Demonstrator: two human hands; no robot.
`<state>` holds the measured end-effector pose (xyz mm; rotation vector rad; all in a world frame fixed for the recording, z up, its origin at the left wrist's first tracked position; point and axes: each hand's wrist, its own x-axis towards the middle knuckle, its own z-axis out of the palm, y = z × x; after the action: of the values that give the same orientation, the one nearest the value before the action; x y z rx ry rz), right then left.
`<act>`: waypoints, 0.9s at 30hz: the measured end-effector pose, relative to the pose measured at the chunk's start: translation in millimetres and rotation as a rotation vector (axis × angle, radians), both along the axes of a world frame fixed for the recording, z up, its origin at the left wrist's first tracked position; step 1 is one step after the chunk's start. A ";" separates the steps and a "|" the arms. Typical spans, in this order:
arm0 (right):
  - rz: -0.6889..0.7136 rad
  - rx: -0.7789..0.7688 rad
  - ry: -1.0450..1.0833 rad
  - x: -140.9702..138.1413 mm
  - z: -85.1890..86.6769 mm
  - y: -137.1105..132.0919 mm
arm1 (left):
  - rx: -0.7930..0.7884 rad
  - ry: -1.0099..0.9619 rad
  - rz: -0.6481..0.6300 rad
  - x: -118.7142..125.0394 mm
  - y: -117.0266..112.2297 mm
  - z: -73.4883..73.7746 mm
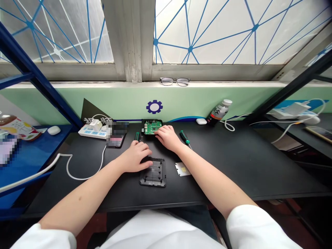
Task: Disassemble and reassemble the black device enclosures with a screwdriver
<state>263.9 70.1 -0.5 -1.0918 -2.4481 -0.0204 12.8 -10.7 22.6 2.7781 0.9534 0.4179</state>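
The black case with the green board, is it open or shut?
Open: the green board shows uncovered inside the black case, near the right hand.

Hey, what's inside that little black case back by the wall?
A green circuit board lies inside the black case. The right hand covers the near right corner, and anything beneath the board can't be seen.

Exposed green circuit board (pixel 152 128) in black case (pixel 143 122), beyond flat ribbed black cover (pixel 153 173)

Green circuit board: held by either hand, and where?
The right hand meets the green circuit board at its near right corner; gripping cannot be told. The left hand: apart.
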 end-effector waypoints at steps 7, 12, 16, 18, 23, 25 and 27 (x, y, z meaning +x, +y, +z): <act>-0.049 -0.034 0.013 -2.0 -6.1 1.9 | -0.098 0.066 -0.152 7.1 -14.4 10.6; -0.004 -0.036 0.031 -0.8 4.2 -2.7 | -0.088 0.062 -0.128 8.5 -16.1 7.9; -0.080 -0.157 0.016 15.5 40.0 -20.3 | -0.010 0.063 -0.037 10.6 -11.7 -3.4; -0.069 -0.395 -0.064 29.7 59.3 -33.3 | 0.026 0.047 0.049 11.1 -8.5 -7.6; -0.137 -0.729 -0.351 55.0 72.5 -56.9 | -0.009 0.031 0.100 0.6 0.3 -3.8; -0.130 -0.701 -0.403 55.7 66.1 -59.4 | -0.032 0.071 0.067 -5.8 3.0 -0.1; -0.103 -0.675 -0.435 53.8 59.6 -59.2 | -0.046 0.096 0.057 -9.8 4.6 1.4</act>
<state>317.7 10.8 59.1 -1.6304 -2.8668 0.6413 2.9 -6.2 24.0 2.7571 1.0516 0.2687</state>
